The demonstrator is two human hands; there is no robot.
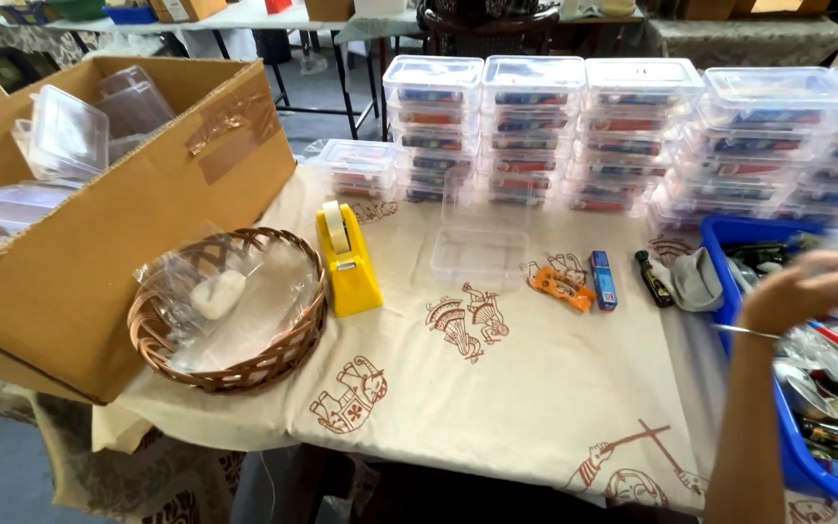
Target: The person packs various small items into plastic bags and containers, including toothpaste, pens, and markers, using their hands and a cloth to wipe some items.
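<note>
Stacks of clear lidded boxes [623, 136] line the far side of the bench [497, 388]; an open clear box [477, 254] lies before them, an orange packet [561, 287] and a blue packet [603, 279] just right. The right hand [812, 289], blurred, reaches over the blue bin [807, 466] at right; I cannot tell its grip. The left hand is out of sight.

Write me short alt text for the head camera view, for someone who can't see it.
A person's right hand, blurred, reaches over a blue bin of small items at the right of a cloth-covered table. An open clear plastic box lies mid-table before stacks of filled boxes, with a yellow tape dispenser and wicker basket at left.
</note>
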